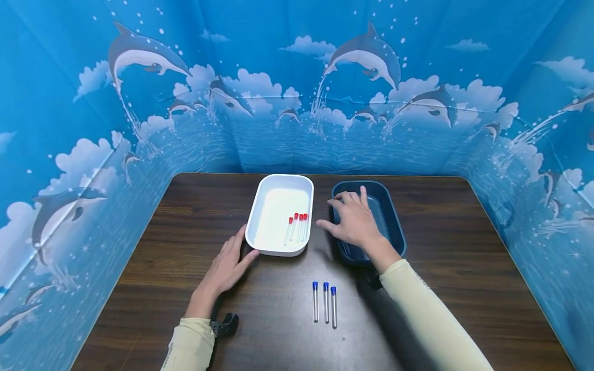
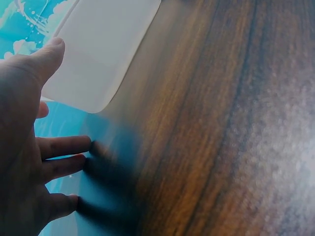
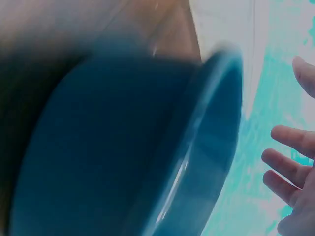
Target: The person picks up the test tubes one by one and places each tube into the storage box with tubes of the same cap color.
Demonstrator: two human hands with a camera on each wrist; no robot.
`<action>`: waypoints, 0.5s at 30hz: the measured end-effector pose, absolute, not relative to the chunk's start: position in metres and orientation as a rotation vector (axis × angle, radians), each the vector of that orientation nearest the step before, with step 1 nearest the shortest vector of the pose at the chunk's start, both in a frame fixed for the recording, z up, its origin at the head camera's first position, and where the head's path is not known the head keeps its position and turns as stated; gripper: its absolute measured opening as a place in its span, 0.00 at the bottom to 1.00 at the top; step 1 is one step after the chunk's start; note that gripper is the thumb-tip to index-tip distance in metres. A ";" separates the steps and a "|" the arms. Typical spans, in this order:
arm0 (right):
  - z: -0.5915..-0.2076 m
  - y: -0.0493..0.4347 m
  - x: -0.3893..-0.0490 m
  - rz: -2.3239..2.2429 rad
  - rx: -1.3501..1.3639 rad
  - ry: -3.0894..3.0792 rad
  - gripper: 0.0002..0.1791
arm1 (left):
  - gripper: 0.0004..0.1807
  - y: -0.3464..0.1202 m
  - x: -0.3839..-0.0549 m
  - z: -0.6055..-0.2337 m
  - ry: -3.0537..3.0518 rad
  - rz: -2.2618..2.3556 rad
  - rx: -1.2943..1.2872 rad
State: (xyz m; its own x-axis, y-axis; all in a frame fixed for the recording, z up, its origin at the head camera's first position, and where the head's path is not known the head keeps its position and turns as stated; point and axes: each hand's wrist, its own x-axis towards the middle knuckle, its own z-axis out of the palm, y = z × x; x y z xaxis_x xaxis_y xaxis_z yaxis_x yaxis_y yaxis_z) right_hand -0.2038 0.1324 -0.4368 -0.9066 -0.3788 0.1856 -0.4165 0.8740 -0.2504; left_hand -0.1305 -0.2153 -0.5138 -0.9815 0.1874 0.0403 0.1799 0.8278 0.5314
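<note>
My left hand (image 1: 224, 267) touches the near left corner of a white tray (image 1: 280, 253), its fingers along the side and thumb at the front; the left wrist view shows them spread. Inside that tray lie several red-capped test tubes (image 1: 297, 226), at its right side. My right hand (image 1: 355, 219) hovers over a dark blue tray (image 1: 394, 226), fingers spread and holding nothing. In the right wrist view the dark blue tray (image 3: 108, 142) fills the middle, apart from the fingers. Three blue-capped test tubes (image 1: 326, 303) lie on the table in front of the trays.
Both trays stand on a dark wood table (image 1: 445, 268). A blue curtain (image 1: 287, 139) printed with dolphins hangs behind the table and along both sides. A dark band with a small black device (image 1: 225, 325) is on my left wrist.
</note>
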 end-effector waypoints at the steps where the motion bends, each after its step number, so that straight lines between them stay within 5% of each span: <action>1: -0.437 0.142 -0.201 0.442 0.602 -2.906 0.40 | 0.46 -0.215 -0.130 -0.514 2.988 0.867 0.300; 15: -0.463 0.249 -0.144 0.717 0.402 -2.805 0.41 | 0.47 -0.216 -0.131 -0.516 2.982 0.879 0.301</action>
